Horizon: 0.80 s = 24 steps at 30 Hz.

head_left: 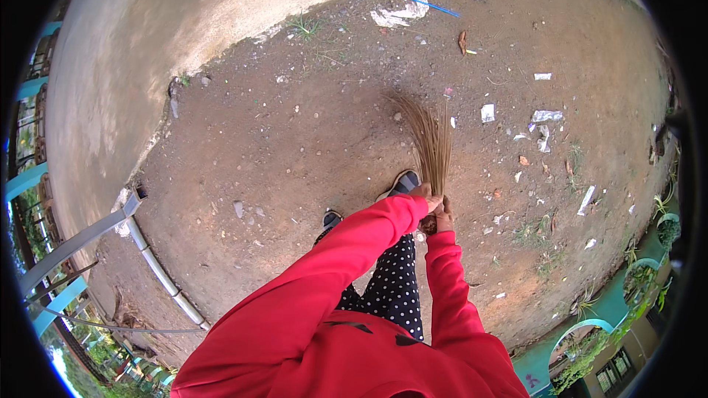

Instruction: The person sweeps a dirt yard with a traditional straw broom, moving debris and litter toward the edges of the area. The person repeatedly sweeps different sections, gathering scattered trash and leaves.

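Note:
A stick broom of long thin brown bristles fans out ahead of me, its tips near the dirt and bending to the left. My left hand is closed around the bundle just above the handle end. Lower down, close to the broom's bound end, my right hand also grips it. Both arms are in red sleeves, and the left one reaches across my body. Some of the fingers are hidden behind the bristles and the hands themselves.
Litter lies on the bare dirt: a white torn sheet, a blue straw, paper scraps and crumpled wrappers. Concrete paving borders the far left. A metal post and a pipe stand left; a green wall with plants, right.

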Tool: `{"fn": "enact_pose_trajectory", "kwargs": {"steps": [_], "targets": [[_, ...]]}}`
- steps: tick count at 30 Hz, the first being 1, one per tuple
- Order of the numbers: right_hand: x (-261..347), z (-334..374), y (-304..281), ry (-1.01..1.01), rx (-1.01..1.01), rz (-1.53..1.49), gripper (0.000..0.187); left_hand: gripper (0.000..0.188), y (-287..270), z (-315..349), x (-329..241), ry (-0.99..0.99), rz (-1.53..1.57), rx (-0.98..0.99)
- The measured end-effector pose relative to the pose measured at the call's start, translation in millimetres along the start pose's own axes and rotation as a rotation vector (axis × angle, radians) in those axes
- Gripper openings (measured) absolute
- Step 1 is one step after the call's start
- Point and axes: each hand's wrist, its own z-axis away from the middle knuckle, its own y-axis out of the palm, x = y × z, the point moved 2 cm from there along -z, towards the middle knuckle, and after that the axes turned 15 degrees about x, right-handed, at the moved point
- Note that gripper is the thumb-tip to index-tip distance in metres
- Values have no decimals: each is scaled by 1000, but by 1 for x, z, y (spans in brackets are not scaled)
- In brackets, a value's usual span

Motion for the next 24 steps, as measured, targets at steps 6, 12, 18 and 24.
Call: {"fn": "enact_pose_trajectory", "kwargs": {"steps": [6,12,18,24], "targets": [[74,-9,10,-369,3,523,64,45,11,-12,-80,450,188,18],[121,7,-28,621,338,397,58,49,64,-2,-71,-185,372,-136],[203,-53,-28,170,-71,343,53,43,47,-132,-145,88,-27,321],[163,-98,49,-147,85,631,60,48,-65,-81,-148,624,321,21]]}}
